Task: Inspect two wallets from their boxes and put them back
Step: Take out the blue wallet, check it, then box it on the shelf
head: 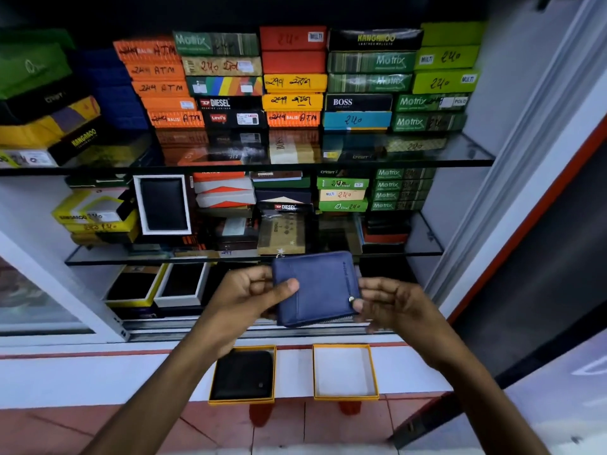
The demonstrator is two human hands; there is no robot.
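Two hands are on one item: your left hand [249,292] and right hand [389,302] hold a blue wallet [315,289] up in front of the display cabinet, above the bench [98,379].

Blue wallet: closed, tilted slightly, with a small metal stud near its right edge. Your left fingers are clamped on its left edge, thumb [289,286] pressed on the front face. Your right fingers pinch its right edge near the stud.

Left box [242,402]: yellow-rimmed, open, on the bench below your left hand. It contains a black wallet [244,374] lying flat.

Right box [345,396]: yellow-rimmed, open, just beside the left one and apart from it, below your right hand. Its white inside holds no wallet.

Cabinet stock: the upper glass shelf [466,160] carries stacked wallet boxes in orange, green, red, yellow, black and blue, many with handwritten price marks and printed brand names. The lower glass shelf [423,249] carries more stacks, plus a white-framed open box [162,203] standing upright with a black wallet in it. Beneath that shelf, two more open boxes [157,285] show dark contents.
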